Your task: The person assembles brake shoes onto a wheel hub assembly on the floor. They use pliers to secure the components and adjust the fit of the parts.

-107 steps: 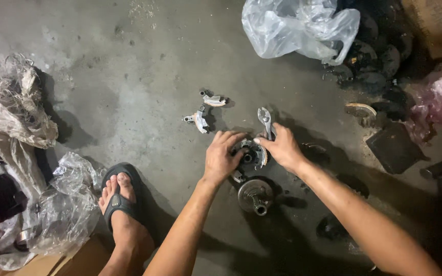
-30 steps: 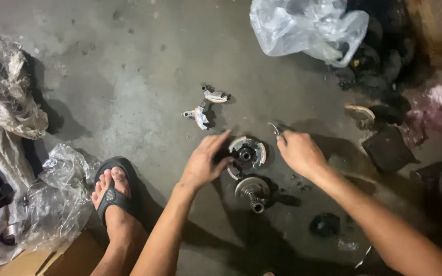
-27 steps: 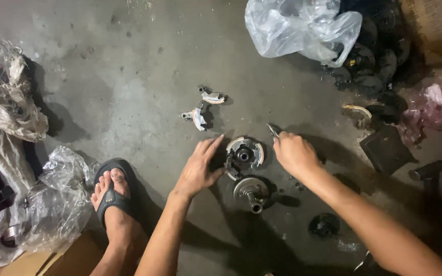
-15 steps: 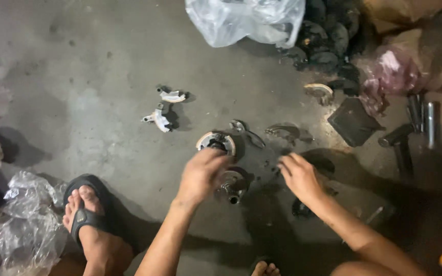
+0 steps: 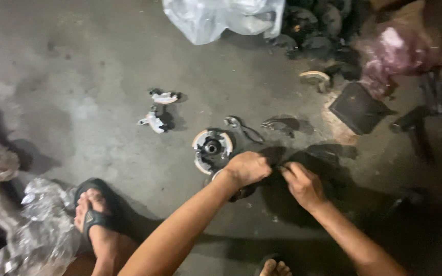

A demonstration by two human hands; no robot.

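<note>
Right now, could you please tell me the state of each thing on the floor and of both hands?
Left hand: closed over a dark metal part.
Right hand: fingers pinched, on the floor.
Round brake assembly: flat, untouched.
Wrench: lying loose.
Two small metal pieces: lying apart.
Plastic bag: crumpled.

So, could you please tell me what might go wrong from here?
The left hand covers a greasy metal part, so the grip could slip. Two small pieces lie loose on the floor and could get kicked away by the sandalled foot. Dim light hides what the right hand pinches.
</note>
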